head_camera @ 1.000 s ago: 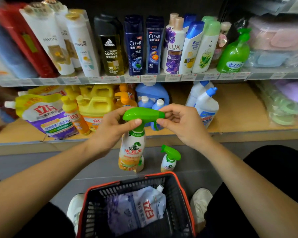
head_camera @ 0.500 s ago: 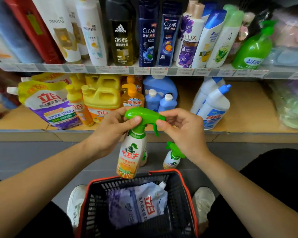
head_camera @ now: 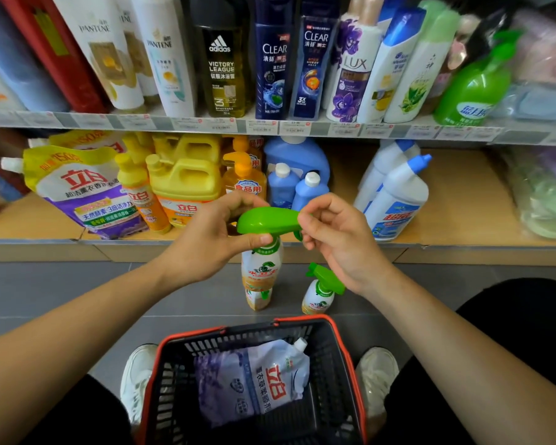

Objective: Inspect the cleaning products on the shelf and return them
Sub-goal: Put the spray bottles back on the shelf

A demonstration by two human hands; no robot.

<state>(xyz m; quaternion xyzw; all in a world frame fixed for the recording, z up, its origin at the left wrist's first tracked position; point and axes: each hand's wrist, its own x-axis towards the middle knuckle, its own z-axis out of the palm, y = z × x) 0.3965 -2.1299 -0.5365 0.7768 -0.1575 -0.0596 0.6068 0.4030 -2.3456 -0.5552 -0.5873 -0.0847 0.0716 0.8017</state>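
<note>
I hold a spray bottle (head_camera: pixel 261 268) with a green trigger head and an orange-and-white label in front of the lower shelf (head_camera: pixel 463 242). My left hand (head_camera: pixel 212 239) grips its neck just under the head. My right hand (head_camera: pixel 337 239) pinches the nozzle end of the green head. Two more bottles of the same kind stand on the floor below: one (head_camera: pixel 318 293) is in plain view and the other (head_camera: pixel 258 300) is partly hidden behind the held bottle.
A black basket with a red rim (head_camera: pixel 344 342) sits between my feet, holding a white refill pouch (head_camera: pixel 260 380). The lower shelf carries yellow detergent jugs (head_camera: pixel 183 178), a purple-and-yellow pouch (head_camera: pixel 84 191), blue bottles (head_camera: pixel 296 184) and white toilet cleaners (head_camera: pixel 395 197). Shampoo bottles (head_camera: pixel 273 59) fill the upper shelf.
The held spray bottle has risen away from the basket, toward the lower shelf. My right-hand fingers have shifted along the nozzle end of the green head.
</note>
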